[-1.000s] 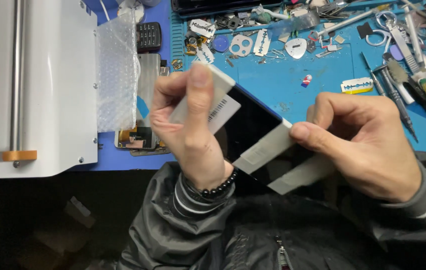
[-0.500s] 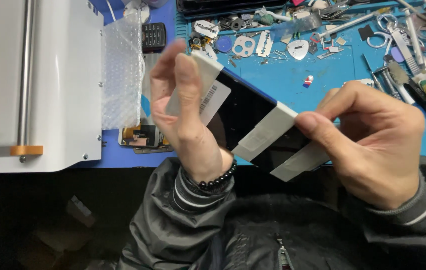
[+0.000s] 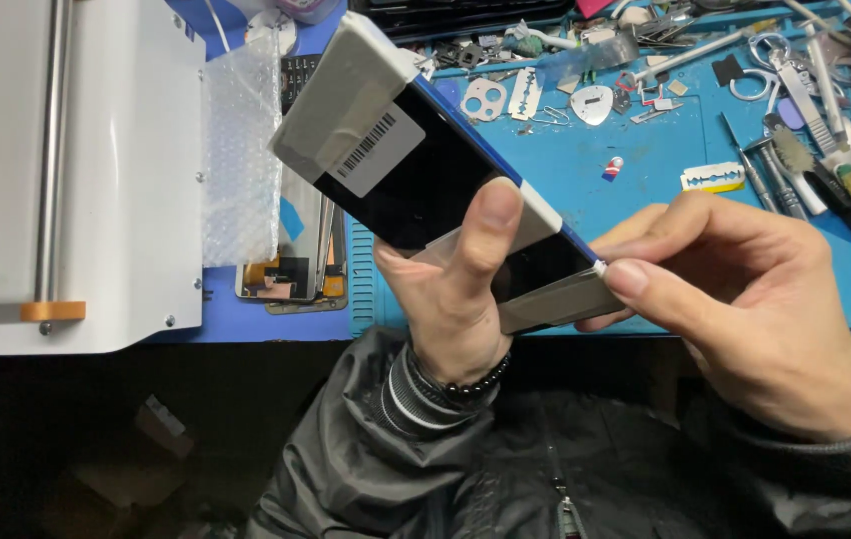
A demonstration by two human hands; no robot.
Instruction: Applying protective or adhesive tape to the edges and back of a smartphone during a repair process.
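Observation:
My left hand (image 3: 460, 289) grips a black phone screen panel (image 3: 416, 180) with pale foam pads on its ends and a white label sticker. The panel is tilted, its top end up and to the left. My thumb lies across its lower part. My right hand (image 3: 735, 299) pinches a grey protective strip (image 3: 555, 304) at the panel's lower right corner. Both hands are above my dark jacket, in front of the blue work mat (image 3: 645, 230).
A white machine (image 3: 56, 170) with an orange tab fills the left. A bubble-wrap sheet (image 3: 241, 150) and an opened phone part (image 3: 291, 274) lie beside it. Screwdrivers, tweezers, blades and small parts (image 3: 795, 110) crowd the mat's far right.
My left hand has turned the panel so it points up and left, closer to the camera. My right hand followed, still pinching the strip at the lower corner.

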